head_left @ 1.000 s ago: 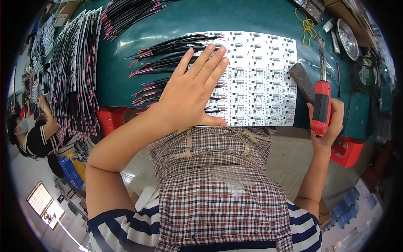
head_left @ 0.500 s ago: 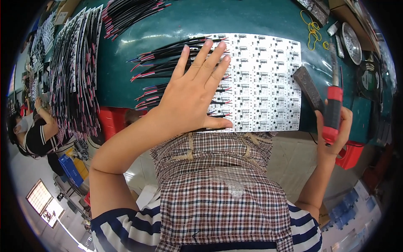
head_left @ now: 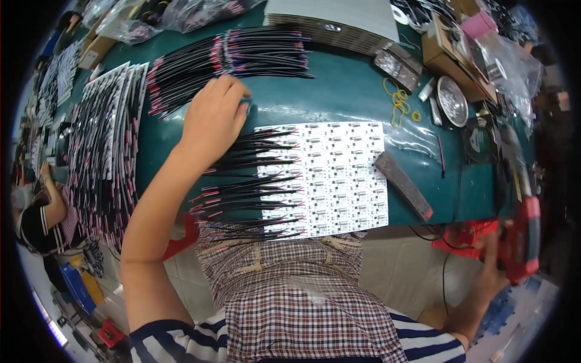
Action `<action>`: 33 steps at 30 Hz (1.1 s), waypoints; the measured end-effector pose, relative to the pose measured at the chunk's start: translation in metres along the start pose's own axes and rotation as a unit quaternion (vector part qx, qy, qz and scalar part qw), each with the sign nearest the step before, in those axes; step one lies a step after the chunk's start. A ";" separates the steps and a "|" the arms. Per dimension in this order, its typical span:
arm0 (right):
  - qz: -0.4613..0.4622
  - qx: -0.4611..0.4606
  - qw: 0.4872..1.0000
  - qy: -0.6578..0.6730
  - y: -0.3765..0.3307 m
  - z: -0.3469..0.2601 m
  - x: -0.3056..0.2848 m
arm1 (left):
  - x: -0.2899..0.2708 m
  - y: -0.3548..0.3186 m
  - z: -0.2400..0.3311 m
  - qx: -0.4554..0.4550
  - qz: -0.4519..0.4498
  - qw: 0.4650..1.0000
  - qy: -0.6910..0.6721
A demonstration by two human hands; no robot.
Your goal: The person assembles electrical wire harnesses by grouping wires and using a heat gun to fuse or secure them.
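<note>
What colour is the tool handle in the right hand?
Red, with dark parts: the tool handle in the right hand, in the head view.

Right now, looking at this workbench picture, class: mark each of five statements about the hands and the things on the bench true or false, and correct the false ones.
1. The left hand rests on the green table, at the black wires. True.
2. The right hand holds a red-handled tool. True.
3. The right hand is pressing on the white circuit panel. False: it is off the table edge, low on the right.
4. The wires stick out from the right side of the white panel. False: they stick out on its left side.
5. Yellow rubber bands lie on the table beyond the panel. True.
</note>
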State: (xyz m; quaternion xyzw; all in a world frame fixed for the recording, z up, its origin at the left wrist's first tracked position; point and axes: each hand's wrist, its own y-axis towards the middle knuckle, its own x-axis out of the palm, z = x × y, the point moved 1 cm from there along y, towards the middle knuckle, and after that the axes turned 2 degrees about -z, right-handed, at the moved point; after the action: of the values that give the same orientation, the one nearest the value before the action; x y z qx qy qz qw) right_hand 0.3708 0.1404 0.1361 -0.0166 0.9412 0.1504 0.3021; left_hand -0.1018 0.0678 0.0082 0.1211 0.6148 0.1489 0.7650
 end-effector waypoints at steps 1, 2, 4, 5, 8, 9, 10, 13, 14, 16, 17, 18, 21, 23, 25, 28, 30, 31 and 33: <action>0.011 -0.023 0.999 -0.029 0.002 -0.003 -0.018 | 0.003 0.005 -0.008 -0.005 0.002 1.000 0.004; 0.036 -0.043 0.996 -0.067 0.002 -0.001 -0.041 | 0.007 0.010 -0.014 -0.025 -0.018 1.000 0.006; 0.041 -0.067 0.993 -0.087 0.000 -0.008 -0.056 | 0.020 0.021 -0.024 -0.044 -0.039 0.998 0.011; 0.039 -0.084 0.991 -0.096 -0.001 -0.012 -0.055 | 0.025 0.025 -0.026 -0.015 -0.021 0.999 0.026; -0.028 -0.056 0.997 -0.039 -0.016 0.011 -0.046 | 0.041 0.042 -0.023 0.033 0.019 0.998 0.051; -0.007 -0.005 1.000 -0.014 -0.029 0.020 -0.029 | 0.048 0.050 -0.019 0.053 0.039 0.995 0.070; -0.067 0.011 0.997 0.025 -0.042 0.036 -0.025 | 0.053 0.057 -0.019 0.074 0.057 0.993 0.073; -0.102 0.164 0.981 0.020 -0.082 0.032 0.020 | 0.067 0.071 -0.020 0.079 0.067 0.989 0.102; -0.132 0.206 0.969 0.034 -0.093 0.035 0.024 | 0.067 0.076 -0.021 0.086 0.058 0.987 0.119; -0.162 0.223 0.961 0.033 -0.114 0.043 0.028 | 0.059 0.084 -0.018 0.103 0.027 0.985 0.135; -0.187 0.239 0.952 0.038 -0.122 0.042 0.029 | 0.060 0.088 -0.017 0.124 -0.001 0.980 0.155; -0.190 0.244 0.950 0.036 -0.124 0.036 0.034 | 0.062 0.091 -0.019 0.133 -0.011 0.978 0.159; -0.197 0.231 0.949 0.078 -0.117 0.023 0.053 | 0.065 0.092 -0.020 0.153 -0.023 0.975 0.157; -0.187 0.187 0.961 0.081 -0.109 0.021 0.065 | 0.067 0.095 -0.021 0.159 -0.047 0.971 0.174; -0.161 0.155 0.968 0.113 -0.102 0.020 0.079 | 0.064 0.097 -0.020 0.154 -0.113 0.962 0.195; -0.119 0.107 0.971 0.179 -0.088 0.012 0.103 | 0.061 0.090 -0.021 0.188 -0.056 0.963 0.183; -0.102 0.092 0.968 0.208 -0.085 0.009 0.112 | 0.060 0.090 -0.020 0.176 -0.066 0.966 0.174; -0.102 0.096 0.967 0.211 -0.083 0.007 0.117 | 0.060 0.091 -0.018 0.164 -0.070 0.970 0.162; -0.104 0.105 0.960 0.236 -0.080 0.001 0.125 | 0.050 0.101 -0.014 0.127 -0.154 0.968 0.150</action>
State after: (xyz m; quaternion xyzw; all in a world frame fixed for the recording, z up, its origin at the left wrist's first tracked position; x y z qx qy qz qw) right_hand 0.2790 0.0719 0.0416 -0.1176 0.9893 0.0104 0.0853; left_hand -0.1132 0.1799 -0.0029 0.0975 0.7479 -0.0336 0.6557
